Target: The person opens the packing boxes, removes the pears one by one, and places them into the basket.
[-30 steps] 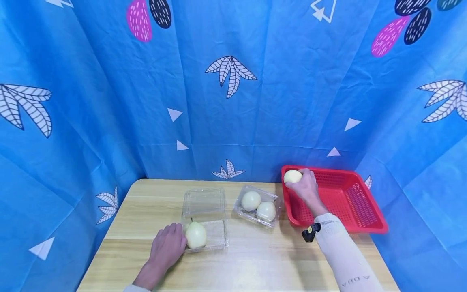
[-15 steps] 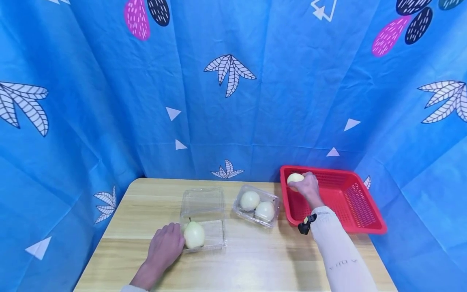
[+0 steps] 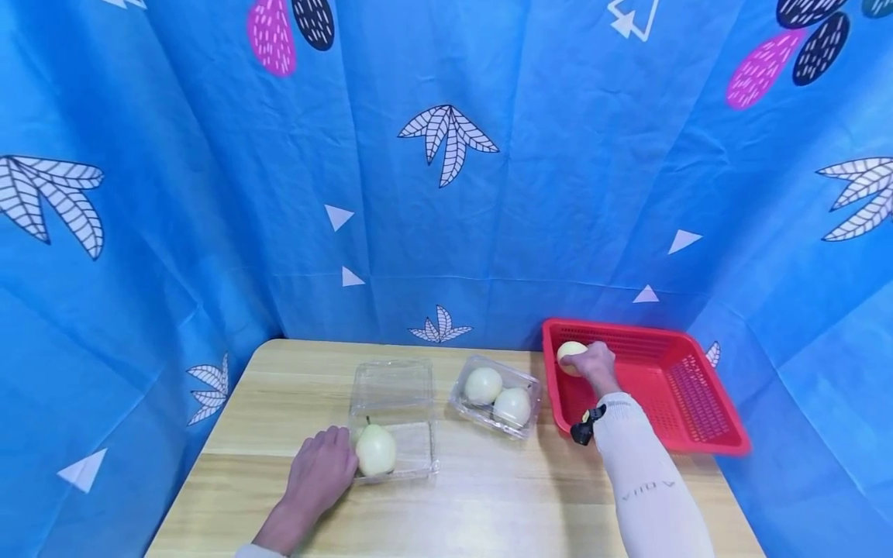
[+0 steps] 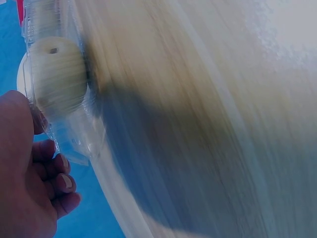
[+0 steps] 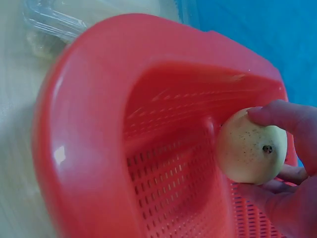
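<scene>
My right hand [image 3: 593,364] grips a pale yellow pear [image 3: 570,358] low inside the left end of the red plastic basket [image 3: 656,387]. The right wrist view shows the thumb and fingers around that pear [image 5: 250,146], near the basket's perforated floor. My left hand [image 3: 322,469] holds the left edge of an open clear plastic clamshell box [image 3: 415,449]. One pear [image 3: 375,451] with its stem up sits in the left of that box, beside the fingers. In the left wrist view, the thumb and curled fingers [image 4: 62,183] meet the box edge below a pear [image 4: 59,77].
A second clear box [image 3: 481,422] with two pears [image 3: 483,385] stands between the open box and the basket. The wooden table [image 3: 474,511] ends at a blue patterned curtain [image 3: 446,232] at the back and sides.
My right hand has lowered the pear from the basket's rim level down into it, slightly rightward. The left hand stays at the open box; the head view shifts a little.
</scene>
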Demonstrator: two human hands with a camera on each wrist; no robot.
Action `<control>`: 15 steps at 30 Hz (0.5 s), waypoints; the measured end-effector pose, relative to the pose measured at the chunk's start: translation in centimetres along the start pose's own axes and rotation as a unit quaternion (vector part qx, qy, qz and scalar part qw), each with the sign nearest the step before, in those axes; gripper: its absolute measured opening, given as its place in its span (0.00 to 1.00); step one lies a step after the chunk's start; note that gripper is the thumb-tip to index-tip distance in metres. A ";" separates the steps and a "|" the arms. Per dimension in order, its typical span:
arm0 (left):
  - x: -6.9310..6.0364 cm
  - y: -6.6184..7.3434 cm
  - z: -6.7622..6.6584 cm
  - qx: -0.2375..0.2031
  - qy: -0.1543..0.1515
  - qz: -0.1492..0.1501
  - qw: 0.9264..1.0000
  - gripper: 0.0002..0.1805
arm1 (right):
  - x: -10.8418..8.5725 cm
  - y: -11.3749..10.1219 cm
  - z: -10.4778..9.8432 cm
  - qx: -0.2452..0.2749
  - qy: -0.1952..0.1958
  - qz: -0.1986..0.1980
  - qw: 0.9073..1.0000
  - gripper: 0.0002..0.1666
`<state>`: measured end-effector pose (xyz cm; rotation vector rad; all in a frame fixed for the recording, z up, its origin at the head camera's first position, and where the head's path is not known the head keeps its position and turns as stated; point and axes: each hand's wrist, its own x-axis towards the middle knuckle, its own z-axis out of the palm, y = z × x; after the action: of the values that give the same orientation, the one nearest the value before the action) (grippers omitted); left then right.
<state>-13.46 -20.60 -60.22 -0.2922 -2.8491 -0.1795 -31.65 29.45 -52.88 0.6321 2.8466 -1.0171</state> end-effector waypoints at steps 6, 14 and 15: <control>-0.1 -0.1 -0.1 0.006 0.002 -0.001 1.000 0.10 | 0.6 -0.1 0.6 -0.012 -0.004 0.003 1.000 0.32; -0.3 0.1 -0.1 -0.003 -0.012 -0.013 1.000 0.10 | 0.7 0.7 1.7 -0.017 -0.021 0.003 1.000 0.32; -0.3 0.1 -0.2 0.000 -0.008 -0.011 1.000 0.10 | 0.8 0.8 1.8 -0.016 -0.022 0.001 1.000 0.31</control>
<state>-13.12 -20.53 -60.13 -0.2628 -2.8695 -0.1823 -32.25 29.15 -54.87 0.6028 2.8187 -0.9693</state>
